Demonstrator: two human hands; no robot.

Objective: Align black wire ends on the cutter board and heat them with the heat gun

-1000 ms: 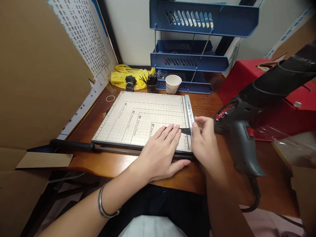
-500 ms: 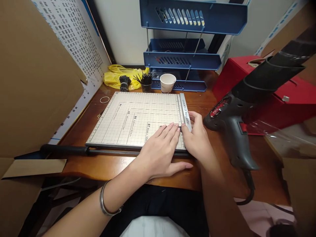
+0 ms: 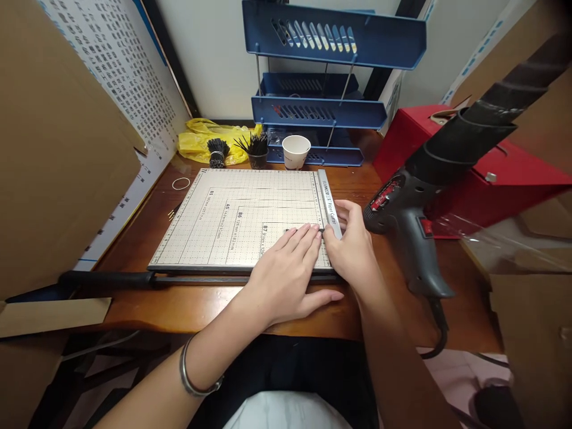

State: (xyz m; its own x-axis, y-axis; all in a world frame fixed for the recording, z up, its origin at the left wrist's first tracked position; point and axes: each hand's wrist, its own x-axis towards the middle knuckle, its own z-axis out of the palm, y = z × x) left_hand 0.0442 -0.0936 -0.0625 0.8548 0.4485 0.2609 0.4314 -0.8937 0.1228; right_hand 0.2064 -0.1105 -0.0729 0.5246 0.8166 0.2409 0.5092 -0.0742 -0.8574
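Head view: the glossy brown wooden table (image 3: 196, 307) shows a band of wood before the flat, cream, gridded paper cutter (image 3: 245, 217), and more between its right edge and the dark grey heat gun (image 3: 415, 244). The left hand (image 3: 286, 274) lies flat, fingers extended, over thin black strips (image 3: 321, 230) on the board, mostly hidden; the right hand (image 3: 351, 244), half curled, touches the silver metal rail (image 3: 329, 201); whether it grips the strips I cannot tell.

Blk strands (image 3: 322, 230) mostly hidden under L hand (image 3: 286, 277); heat gun (image 3: 409, 220) cut off @ R edge.
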